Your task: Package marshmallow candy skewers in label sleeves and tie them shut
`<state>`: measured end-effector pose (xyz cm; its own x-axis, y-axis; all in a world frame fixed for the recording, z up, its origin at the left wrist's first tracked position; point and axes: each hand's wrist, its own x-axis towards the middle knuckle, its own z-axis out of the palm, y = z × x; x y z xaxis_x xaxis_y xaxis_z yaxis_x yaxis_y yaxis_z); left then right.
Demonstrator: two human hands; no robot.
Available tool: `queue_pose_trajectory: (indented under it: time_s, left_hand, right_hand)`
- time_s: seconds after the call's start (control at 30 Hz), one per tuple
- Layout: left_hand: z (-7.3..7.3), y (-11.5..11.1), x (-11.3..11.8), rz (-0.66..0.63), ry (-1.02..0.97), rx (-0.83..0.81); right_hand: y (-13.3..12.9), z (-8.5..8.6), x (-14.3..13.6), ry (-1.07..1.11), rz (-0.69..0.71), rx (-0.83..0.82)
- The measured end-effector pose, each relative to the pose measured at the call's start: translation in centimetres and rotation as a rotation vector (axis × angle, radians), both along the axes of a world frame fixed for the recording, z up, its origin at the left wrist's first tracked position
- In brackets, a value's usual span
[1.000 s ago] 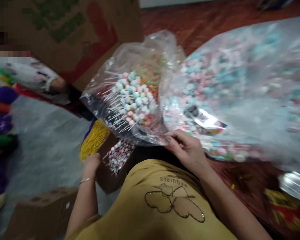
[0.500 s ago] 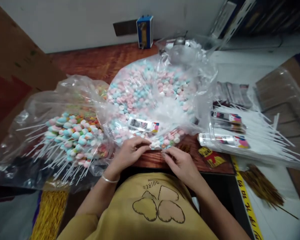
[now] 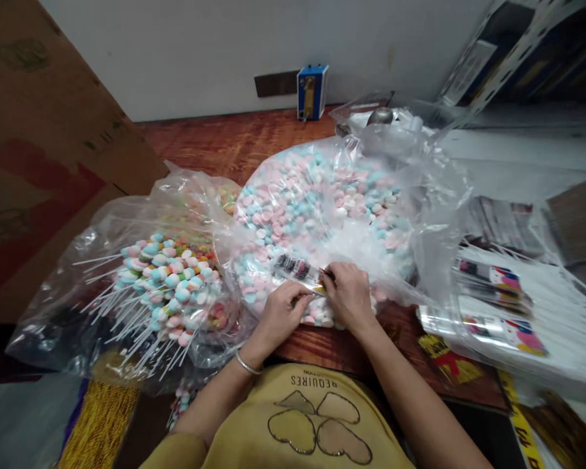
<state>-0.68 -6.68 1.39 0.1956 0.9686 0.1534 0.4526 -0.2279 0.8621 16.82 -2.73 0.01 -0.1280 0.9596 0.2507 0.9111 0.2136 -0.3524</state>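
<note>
A small clear packet with dark print (image 3: 293, 268) lies on a big plastic bag of pink, blue and white marshmallows (image 3: 286, 208). My right hand (image 3: 348, 294) is closed with its fingertips pinching the packet's right end. Just below the packet, my left hand (image 3: 284, 314) has thumb and forefinger pressed together by its lower edge. What the left fingertips hold, if anything, is too small to make out. A few loose marshmallows (image 3: 317, 314) show between the two hands.
On the left, an open plastic bag holds marshmallow skewers on white sticks (image 3: 170, 273). White sticks (image 3: 561, 306) and printed packets (image 3: 505, 332) lie at the right. A cardboard box (image 3: 43, 150) stands far left, and a blue box (image 3: 312, 92) by the wall.
My right hand has moved up from the table's front edge onto the packet's right end. My left hand remains beside the loose marshmallows. The whole view has shifted.
</note>
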Motion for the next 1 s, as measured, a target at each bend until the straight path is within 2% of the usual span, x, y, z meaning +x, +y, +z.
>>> queue_pose_trajectory:
  time_s: [0.07,0.13,0.2,0.27,0.33,0.43,0.53,0.67,0.77,0.9,1.0]
  left_hand:
    - [0.0,0.0,0.2,0.015,-0.07,-0.091]
    - [0.1,-0.2,0.6,0.007,-0.223,-0.295]
    - [0.2,-0.3,1.2,-0.013,-0.456,-0.566]
    - [0.4,-0.4,1.8,-0.024,-0.743,-0.771]
    - [0.8,-0.4,2.5,-0.046,-1.033,-0.833]
    - [1.6,-0.3,3.1,-0.052,-1.313,-0.76]
    - [2.1,-0.2,3.3,0.116,-1.278,-0.68]
    - [2.0,-0.3,3.5,0.347,-1.112,-0.579]
    - [2.0,-0.6,3.7,0.404,-1.061,-0.549]
    - [2.2,-0.9,4.1,0.415,-1.091,-0.511]
    - [2.2,-0.9,4.3,0.441,-1.137,-0.505]
  right_hand:
    - [-0.1,-0.1,0.3,0.008,0.019,0.038]
    - [-0.2,0.3,0.7,0.044,0.026,0.108]
    - [-0.6,1.2,1.0,0.131,0.026,0.195]
    - [-1.3,2.7,1.3,0.28,0.054,0.225]
    - [-2.2,4.2,1.6,0.486,0.106,0.129]
    - [-3.5,5.9,2.0,0.779,0.165,-0.183]
    - [-4.1,6.1,2.1,0.959,0.167,-0.386]
    - [-4.4,5.3,1.4,1.089,0.127,-0.375]
    - [-4.8,5.0,0.8,1.004,0.078,-0.285]
    - [-5.2,5.0,0.2,0.821,0.033,-0.136]
    - [-5.2,4.9,0.1,0.82,0.042,-0.116]
